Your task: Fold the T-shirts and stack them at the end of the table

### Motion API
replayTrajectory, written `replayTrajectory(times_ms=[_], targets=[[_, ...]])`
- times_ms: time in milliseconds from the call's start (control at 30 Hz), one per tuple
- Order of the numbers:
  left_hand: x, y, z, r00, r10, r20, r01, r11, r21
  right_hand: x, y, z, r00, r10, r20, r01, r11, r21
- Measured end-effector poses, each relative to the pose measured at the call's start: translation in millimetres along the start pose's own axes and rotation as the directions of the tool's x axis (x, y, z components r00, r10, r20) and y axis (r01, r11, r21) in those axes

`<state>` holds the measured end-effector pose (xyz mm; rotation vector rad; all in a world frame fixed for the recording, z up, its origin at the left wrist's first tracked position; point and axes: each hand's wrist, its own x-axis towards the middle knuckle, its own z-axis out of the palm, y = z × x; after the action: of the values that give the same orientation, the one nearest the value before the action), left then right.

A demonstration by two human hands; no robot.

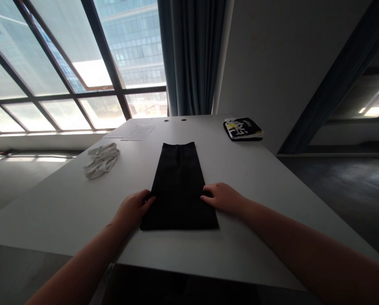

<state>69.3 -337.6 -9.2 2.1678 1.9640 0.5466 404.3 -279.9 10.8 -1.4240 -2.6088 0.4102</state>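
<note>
A folded black garment (179, 182) lies flat and lengthwise on the white table in front of me; the frame does not show clearly what kind it is. A crease across it sits level with my hands. My left hand (134, 207) grips its left edge, thumb on top and the other fingers partly hidden at the side. On the opposite edge, at about the same height, my right hand (222, 197) pinches the cloth between thumb and fingers.
A crumpled white cloth (102, 161) lies to the left on the table (246, 169). Paper sheets (138, 132) and two small round things are farther back. Folded black, white and yellow printed fabric (244, 128) rests at the back right. Behind are windows and a blue curtain (192, 59).
</note>
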Motion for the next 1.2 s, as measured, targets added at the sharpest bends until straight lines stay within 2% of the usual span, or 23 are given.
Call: replayTrajectory(times_ms=[167, 333, 467, 567, 667, 767, 867, 1000, 1100, 1200], targets=[[6, -1, 0.6, 0.997, 0.074, -0.007, -0.074, 0.996, 0.053, 0, -2, -1, 1.0, 0.006, 0.03, -0.005, 1.0, -0.029], [11, -10, 4.6, 0.992, 0.099, -0.076, -0.098, 0.995, 0.02, 3, 2, 1, 0.999, -0.001, -0.051, 0.005, 0.997, 0.071], [10, -12, 6.7, 0.977, 0.182, -0.108, -0.175, 0.982, 0.072, 6, 6, 8, 0.991, -0.05, -0.127, 0.055, 0.998, 0.029], [12, 1, 4.8, 0.965, 0.26, -0.04, -0.248, 0.949, 0.197, 10, 8, 14, 0.981, -0.103, -0.165, 0.104, 0.995, -0.004], [20, 27, 3.5, 0.954, 0.293, 0.06, -0.298, 0.911, 0.287, 12, 9, 18, 0.98, -0.108, -0.169, 0.113, 0.993, 0.021], [32, 54, 4.1, 0.942, 0.303, 0.144, -0.334, 0.895, 0.297, 13, 10, 19, 0.978, -0.098, -0.185, 0.11, 0.992, 0.054], [45, 69, 4.6, 0.916, 0.346, 0.205, -0.392, 0.883, 0.259, 12, 11, 15, 0.967, -0.086, -0.239, 0.111, 0.989, 0.095], [57, 61, 7.6, 0.842, 0.475, 0.256, -0.506, 0.86, 0.068, 9, 12, 10, 0.937, -0.1, -0.334, 0.144, 0.984, 0.108], [62, 47, 14.5, 0.843, 0.498, 0.204, -0.498, 0.865, -0.053, 10, 13, 12, 0.951, -0.108, -0.291, 0.142, 0.985, 0.099], [65, 38, 19.4, 0.842, 0.507, 0.184, -0.488, 0.861, -0.141, 13, 15, 16, 0.972, -0.087, -0.219, 0.126, 0.977, 0.171]])
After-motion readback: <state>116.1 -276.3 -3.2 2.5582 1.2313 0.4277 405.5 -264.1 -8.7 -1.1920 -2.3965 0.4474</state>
